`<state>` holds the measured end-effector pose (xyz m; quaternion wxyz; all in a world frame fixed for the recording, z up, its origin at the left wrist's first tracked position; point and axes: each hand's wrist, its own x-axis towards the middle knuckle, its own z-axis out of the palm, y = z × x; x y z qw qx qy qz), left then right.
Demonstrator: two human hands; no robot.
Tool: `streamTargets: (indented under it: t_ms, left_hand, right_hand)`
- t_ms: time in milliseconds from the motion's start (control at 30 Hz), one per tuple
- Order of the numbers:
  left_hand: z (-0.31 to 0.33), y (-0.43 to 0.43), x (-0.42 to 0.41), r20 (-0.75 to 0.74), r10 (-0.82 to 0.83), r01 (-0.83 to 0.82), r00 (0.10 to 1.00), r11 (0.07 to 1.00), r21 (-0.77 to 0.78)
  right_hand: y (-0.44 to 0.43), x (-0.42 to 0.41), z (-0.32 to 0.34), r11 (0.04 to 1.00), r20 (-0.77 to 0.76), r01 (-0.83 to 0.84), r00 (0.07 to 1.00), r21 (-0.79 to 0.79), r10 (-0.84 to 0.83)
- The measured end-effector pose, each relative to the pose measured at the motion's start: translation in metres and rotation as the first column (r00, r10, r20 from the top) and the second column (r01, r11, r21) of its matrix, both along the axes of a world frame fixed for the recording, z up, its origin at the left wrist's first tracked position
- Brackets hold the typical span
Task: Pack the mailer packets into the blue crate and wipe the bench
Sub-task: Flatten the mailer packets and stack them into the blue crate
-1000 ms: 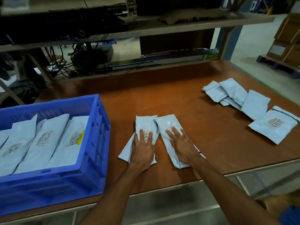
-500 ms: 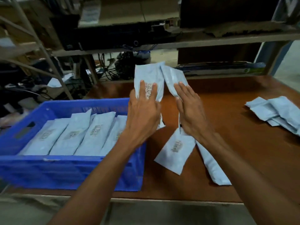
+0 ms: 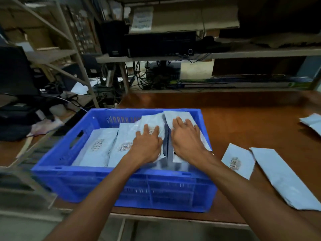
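The left hand (image 3: 147, 146) and right hand (image 3: 186, 140) press flat on two packets (image 3: 153, 121) in the crate's (image 3: 86, 181) 3 o'clock half. Stacked packets (image 3: 99, 146) fill its 9 o'clock half. Loose packets (image 3: 284, 178) lie on the bench (image 3: 243, 119) at 3 o'clock.

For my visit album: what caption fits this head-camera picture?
Left hand and right hand press two mailer packets into the blue crate; other packets lie on the bench.

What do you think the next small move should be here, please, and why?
Probably press them flat and let go: the left hand and right hand lie on two packets in the crate, far ends raised near the rim, while loose packets wait on the bench.
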<state>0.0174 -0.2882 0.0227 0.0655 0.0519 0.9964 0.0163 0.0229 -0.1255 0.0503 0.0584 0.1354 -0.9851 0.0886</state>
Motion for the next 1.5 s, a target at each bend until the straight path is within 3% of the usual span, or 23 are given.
streamTargets:
  t_ms: [133,267,333,400,500,667,733,833,933,1100,1233,1300,1367,1500]
  left_hand:
    - [0.001,0.001,0.000,0.186,0.021,-0.039,0.982,0.995,0.094]
    - [0.007,-0.003,-0.005,0.069,0.030,-0.035,0.997,0.997,0.070]
    - [0.005,-0.001,-0.008,0.094,0.001,-0.009,0.996,0.997,0.079]
    - [0.001,0.000,-0.008,0.159,-0.023,0.011,0.987,0.997,0.078]
    - [-0.009,0.000,-0.004,0.171,-0.059,0.064,0.984,0.998,-0.026]
    - [-0.007,-0.003,-0.004,0.157,-0.040,0.051,0.987,0.996,-0.067]
    - [0.001,0.000,-0.006,0.116,0.028,-0.027,0.993,1.000,-0.017]
    - [0.017,0.023,-0.011,-0.078,0.051,-0.046,0.996,0.997,0.069]
    - [0.034,0.085,-0.012,-0.316,-0.106,0.152,0.943,0.981,0.123]
    - [0.029,0.236,0.010,-0.381,-0.322,0.407,0.867,0.898,0.165]
    - [-0.033,0.314,0.008,-0.105,-0.319,0.333,0.942,0.929,0.162]
    - [-0.075,0.323,-0.004,0.081,-0.263,0.248,0.961,0.956,0.155]
    - [-0.114,0.317,-0.015,0.170,-0.219,0.198,0.961,0.971,0.132]
    - [-0.153,0.315,0.000,-0.026,-0.136,0.138,0.990,0.983,0.118]
  right_hand:
    - [0.003,0.004,-0.006,0.994,0.377,-0.040,0.926,0.097,0.001]
    - [0.007,-0.008,0.003,0.990,0.366,-0.061,0.931,0.125,0.011]
    - [0.010,-0.024,-0.009,0.977,0.338,-0.068,0.941,0.202,-0.005]
    - [0.007,-0.036,-0.034,0.953,0.414,-0.094,0.910,0.289,-0.036]
    - [0.002,-0.050,-0.073,0.944,0.527,-0.150,0.850,0.294,-0.029]
    - [0.003,-0.035,-0.038,0.954,0.485,-0.146,0.874,0.263,-0.001]
    - [0.015,-0.026,-0.005,0.987,0.337,-0.129,0.937,0.099,0.089]
    - [0.060,-0.025,0.038,0.963,0.031,-0.161,0.985,-0.218,0.172]
    - [0.135,-0.031,0.046,0.938,-0.085,-0.074,0.995,-0.338,0.048]
    - [0.263,-0.008,-0.020,0.960,0.163,0.187,0.975,-0.208,-0.154]
    - [0.336,0.017,-0.087,0.948,0.308,0.294,0.919,-0.124,-0.245]
    - [0.357,0.026,-0.121,0.966,0.324,0.260,0.913,0.006,-0.248]
    - [0.370,0.032,-0.146,0.973,0.319,0.217,0.919,0.077,-0.231]
    - [0.371,0.034,-0.168,0.976,0.234,0.204,0.948,0.073,-0.216]
